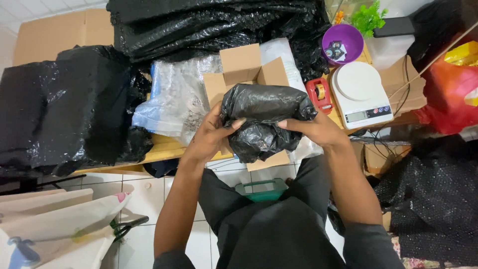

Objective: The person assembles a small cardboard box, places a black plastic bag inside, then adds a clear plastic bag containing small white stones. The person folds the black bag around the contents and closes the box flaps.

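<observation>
A black plastic-wrapped bundle (261,119) is held up in front of me over an open cardboard box (242,67). My left hand (211,133) grips its left side, thumb pressed across the front. On the right side, my right hand (313,130) clasps the bundle with fingers curled over the wrap. The box's flaps stand open behind the bundle, and its inside is hidden.
Black bubble-wrap piles (64,104) lie left and at the back (209,25). Clear bubble wrap (174,97) sits left of the box. To the right are a red tape dispenser (319,93), a white scale (361,94), a purple bowl (342,44) and a red bag (450,92).
</observation>
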